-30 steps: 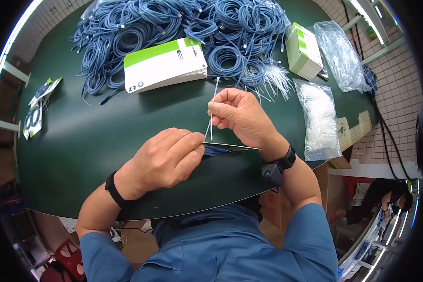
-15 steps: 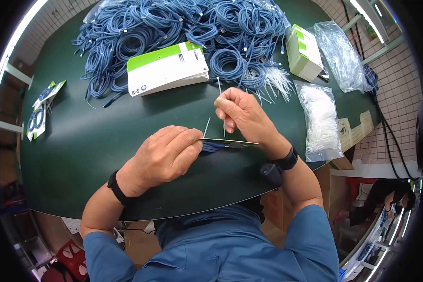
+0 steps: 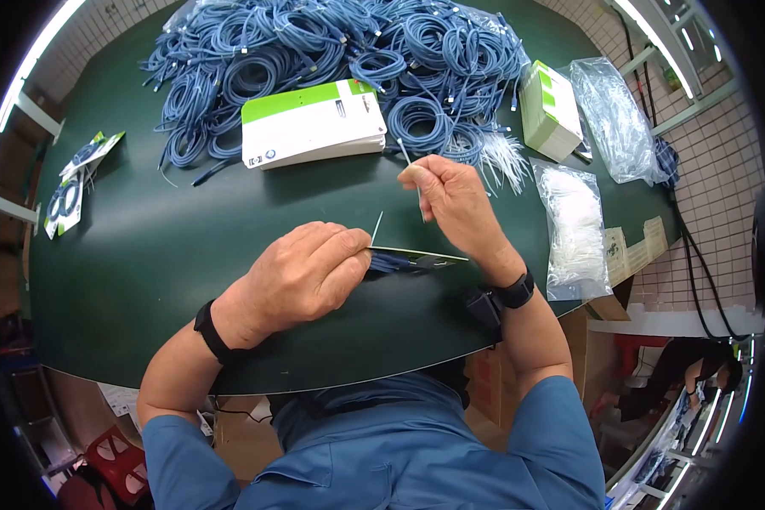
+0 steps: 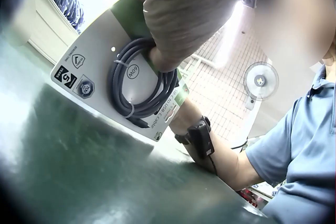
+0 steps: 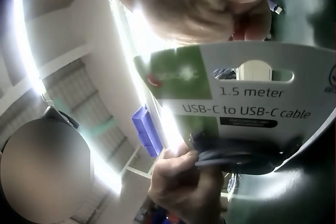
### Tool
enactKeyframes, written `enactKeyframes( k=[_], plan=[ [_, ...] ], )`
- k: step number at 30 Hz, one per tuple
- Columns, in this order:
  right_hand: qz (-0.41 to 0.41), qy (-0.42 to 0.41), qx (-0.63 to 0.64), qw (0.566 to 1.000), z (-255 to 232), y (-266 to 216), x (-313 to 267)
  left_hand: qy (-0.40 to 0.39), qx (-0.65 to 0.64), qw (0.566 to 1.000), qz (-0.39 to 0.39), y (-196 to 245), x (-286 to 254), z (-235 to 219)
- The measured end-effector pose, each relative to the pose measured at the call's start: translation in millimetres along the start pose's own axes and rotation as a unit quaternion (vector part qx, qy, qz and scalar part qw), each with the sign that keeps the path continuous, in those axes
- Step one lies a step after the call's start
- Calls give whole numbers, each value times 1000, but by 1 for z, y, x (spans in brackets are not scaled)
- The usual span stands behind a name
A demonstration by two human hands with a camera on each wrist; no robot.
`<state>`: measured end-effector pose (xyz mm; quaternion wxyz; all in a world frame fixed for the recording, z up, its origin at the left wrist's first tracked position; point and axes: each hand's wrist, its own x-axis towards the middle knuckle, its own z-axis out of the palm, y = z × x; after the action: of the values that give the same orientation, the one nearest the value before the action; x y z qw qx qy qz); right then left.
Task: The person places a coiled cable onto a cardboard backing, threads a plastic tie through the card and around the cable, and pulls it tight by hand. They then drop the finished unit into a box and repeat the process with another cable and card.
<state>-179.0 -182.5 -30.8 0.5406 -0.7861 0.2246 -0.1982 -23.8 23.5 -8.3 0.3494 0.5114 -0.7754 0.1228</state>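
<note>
My left hand [image 3: 310, 270] grips a white and green card [image 4: 94, 50] with a coiled dark blue cable [image 4: 122, 85] on its face. Two thin ties hold the coil to the card in the left wrist view. A white tie end [image 3: 377, 226] sticks up from the card beside the left fingers. My right hand [image 3: 465, 206], above the card's right part, pinches a thin white zip tie [image 3: 405, 151] between thumb and finger. In the right wrist view the card [image 5: 252, 85] shows its slotted hanging hole, with the left hand [image 5: 189, 184] behind.
A stack of cards [image 3: 310, 127] lies in front of heaped blue cables [image 3: 272, 42]. Loose white ties [image 3: 506, 157], a card box [image 3: 552, 110] and plastic bags [image 3: 576, 234] are at the right. Finished-looking cable cards [image 3: 65, 204] lie far left; a person [image 3: 680, 374] is at lower right.
My right hand has moved up and to the right with the zip tie, away from the card. The left hand keeps its grip and has barely moved.
</note>
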Motion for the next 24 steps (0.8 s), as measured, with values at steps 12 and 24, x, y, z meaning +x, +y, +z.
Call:
enactKeyframes(
  k=[12,24],
  plan=[
    [125,-53,286,949,6,-1,10,-5,-8,1000,9,-4,-2,7],
    [140,-84,311,936,19,3,6,-10,-11,1000,-9,-6,-1,9]
  ],
)
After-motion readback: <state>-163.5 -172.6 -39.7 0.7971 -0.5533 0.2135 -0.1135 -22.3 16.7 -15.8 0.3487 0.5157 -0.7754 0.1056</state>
